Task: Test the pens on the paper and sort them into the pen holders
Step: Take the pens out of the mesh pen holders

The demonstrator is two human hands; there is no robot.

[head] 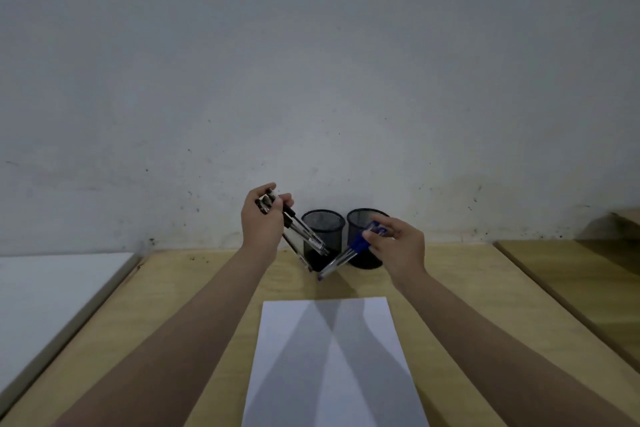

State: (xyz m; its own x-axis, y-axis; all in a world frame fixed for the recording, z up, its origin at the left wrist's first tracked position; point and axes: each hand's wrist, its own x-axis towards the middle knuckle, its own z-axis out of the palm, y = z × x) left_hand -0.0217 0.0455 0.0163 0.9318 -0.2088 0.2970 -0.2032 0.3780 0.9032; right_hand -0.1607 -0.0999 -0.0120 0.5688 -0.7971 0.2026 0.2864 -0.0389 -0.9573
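Observation:
Two black mesh pen holders stand side by side against the wall, the left holder (323, 222) and the right holder (360, 218). My left hand (259, 222) grips a bundle of black pens (300, 234) that slants down to the right in front of the left holder. A bundle of blue pens (349, 251) is held in my right hand (401, 246), tips pointing down-left in front of the right holder. The tips of both bundles hang close together just above the table. A blank white sheet of paper (329, 364) lies in front of me.
The wooden table (194, 295) runs to a grey wall at the back. A white board (45, 295) lies beside it on the left. Another wooden surface (588, 270) sits at the right, across a narrow gap.

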